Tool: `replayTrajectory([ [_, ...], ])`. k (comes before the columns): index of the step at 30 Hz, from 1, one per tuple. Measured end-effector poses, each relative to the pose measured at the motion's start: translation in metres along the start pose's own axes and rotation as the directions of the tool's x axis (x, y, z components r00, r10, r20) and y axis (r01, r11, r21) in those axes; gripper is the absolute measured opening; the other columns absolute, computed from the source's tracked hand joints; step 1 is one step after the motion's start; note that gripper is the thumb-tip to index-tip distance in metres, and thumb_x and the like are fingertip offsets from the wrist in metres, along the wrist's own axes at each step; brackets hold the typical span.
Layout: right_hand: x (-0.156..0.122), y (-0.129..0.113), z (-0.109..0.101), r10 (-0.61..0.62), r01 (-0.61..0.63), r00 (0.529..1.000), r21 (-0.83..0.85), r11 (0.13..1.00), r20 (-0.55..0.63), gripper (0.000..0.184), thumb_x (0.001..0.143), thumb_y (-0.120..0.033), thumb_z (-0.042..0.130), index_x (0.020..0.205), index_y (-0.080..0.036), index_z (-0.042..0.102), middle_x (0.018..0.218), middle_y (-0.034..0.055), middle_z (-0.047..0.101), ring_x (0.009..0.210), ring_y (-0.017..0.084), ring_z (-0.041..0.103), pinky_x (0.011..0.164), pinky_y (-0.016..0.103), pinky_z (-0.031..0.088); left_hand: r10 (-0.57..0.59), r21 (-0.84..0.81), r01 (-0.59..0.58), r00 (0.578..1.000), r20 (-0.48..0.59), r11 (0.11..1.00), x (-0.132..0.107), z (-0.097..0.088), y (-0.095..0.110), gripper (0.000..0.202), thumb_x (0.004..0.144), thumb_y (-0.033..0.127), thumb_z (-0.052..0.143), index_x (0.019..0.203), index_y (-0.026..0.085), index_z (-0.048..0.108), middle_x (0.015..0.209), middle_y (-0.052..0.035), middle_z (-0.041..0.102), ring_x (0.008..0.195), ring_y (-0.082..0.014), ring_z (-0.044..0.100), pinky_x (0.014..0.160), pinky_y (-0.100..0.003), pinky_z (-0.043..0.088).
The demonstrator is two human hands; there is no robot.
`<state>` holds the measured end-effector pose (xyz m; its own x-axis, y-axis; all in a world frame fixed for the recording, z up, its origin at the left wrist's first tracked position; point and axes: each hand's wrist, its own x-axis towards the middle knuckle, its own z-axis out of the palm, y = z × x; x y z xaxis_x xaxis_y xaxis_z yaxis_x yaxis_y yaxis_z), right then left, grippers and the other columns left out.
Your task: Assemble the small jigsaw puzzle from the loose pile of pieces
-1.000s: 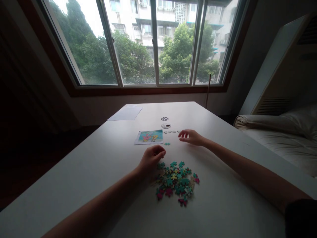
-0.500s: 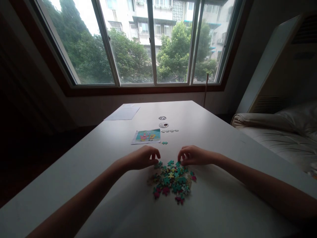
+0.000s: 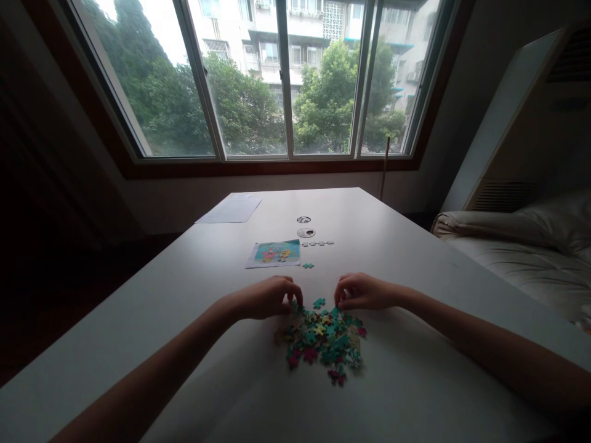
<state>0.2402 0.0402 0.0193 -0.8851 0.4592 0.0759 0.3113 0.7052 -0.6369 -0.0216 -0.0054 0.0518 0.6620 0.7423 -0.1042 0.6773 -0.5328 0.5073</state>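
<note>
A loose heap of jigsaw puzzle pieces (image 3: 323, 335) in teal, yellow, magenta and tan lies on the white table in front of me. At its far left edge, my left hand (image 3: 274, 296) has thumb and fingers closed round a teal puzzle piece (image 3: 294, 304). Opposite it, my right hand (image 3: 364, 291) pinches another teal piece (image 3: 335, 311) at the far right edge of the heap. Between the hands a single teal piece (image 3: 319, 303) lies flat. Beyond them is a picture sheet (image 3: 276, 253) with cartoon figures, and two joined teal pieces (image 3: 308, 266) sit beside it.
A short row of pale pieces (image 3: 317, 243) lies right of the picture sheet. Two round discs (image 3: 306, 232) are farther back. White paper (image 3: 231, 209) rests at the table's far left corner. A pale sofa (image 3: 503, 240) stands to the right, and a window spans the far wall.
My left hand has moved slightly right and down, its fingers lowered onto a piece. The right hand has shifted a little, and pieces at the heap's right side have been pushed slightly.
</note>
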Motion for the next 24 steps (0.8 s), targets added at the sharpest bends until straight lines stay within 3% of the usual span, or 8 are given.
replayTrajectory([
  [6,0.0,0.005,0.001,0.011,-0.011,1.0,0.02,1.0,0.004,0.026,0.079,-0.036,0.053,0.091,-0.016,0.062,0.075,0.0013,0.054,0.065,0.008,0.045,0.059,0.018,0.038,-0.017,-0.006,0.016,0.999,-0.042,1.0,0.001,0.001,-0.001,0.026,0.066,0.017,0.059,0.092,0.02,0.062,0.079,-0.0016,0.056,0.063,-0.0119,0.049,0.056,-0.019,0.038],
  [11,0.0,0.007,0.001,0.018,-0.018,1.0,0.021,1.0,0.001,0.025,0.079,-0.036,0.053,0.091,-0.015,0.062,0.075,0.0013,0.054,0.064,0.008,0.044,0.058,0.018,0.037,-0.037,0.074,0.044,0.995,-0.097,0.996,0.003,0.001,-0.015,0.017,0.069,0.019,0.056,0.084,0.017,0.064,0.075,-0.0029,0.057,0.064,-0.0131,0.049,0.056,-0.02,0.037],
  [17,0.0,0.009,0.002,0.048,-0.049,0.999,0.044,0.998,0.005,0.027,0.08,-0.037,0.052,0.093,-0.016,0.061,0.072,0.0004,0.053,0.062,0.008,0.044,0.058,0.018,0.037,0.009,0.076,0.002,0.989,-0.146,0.997,0.004,0.002,-0.019,0.017,0.068,0.024,0.057,0.081,0.019,0.066,0.074,-0.0033,0.061,0.066,-0.0145,0.052,0.058,-0.021,0.037],
  [21,0.0,0.011,0.003,0.05,-0.05,0.999,0.035,0.998,0.005,0.026,0.08,-0.037,0.052,0.094,-0.016,0.061,0.071,0.0004,0.052,0.062,0.008,0.043,0.057,0.018,0.037,-0.078,0.173,0.115,0.976,-0.205,0.978,0.006,0.008,-0.009,0.019,0.065,0.032,0.061,0.077,0.02,0.068,0.071,-0.004,0.063,0.066,-0.0169,0.054,0.058,-0.023,0.036],
  [24,-0.001,0.011,0.003,0.053,-0.053,0.999,0.03,0.998,-0.001,0.026,0.08,-0.036,0.051,0.094,-0.016,0.061,0.071,0.0001,0.051,0.062,0.008,0.043,0.057,0.018,0.037,-0.18,0.254,0.243,0.952,-0.246,0.936,0.009,0.012,-0.006,0.016,0.066,0.029,0.06,0.077,0.021,0.069,0.072,-0.0055,0.065,0.066,-0.0195,0.056,0.055,-0.025,0.035],
])
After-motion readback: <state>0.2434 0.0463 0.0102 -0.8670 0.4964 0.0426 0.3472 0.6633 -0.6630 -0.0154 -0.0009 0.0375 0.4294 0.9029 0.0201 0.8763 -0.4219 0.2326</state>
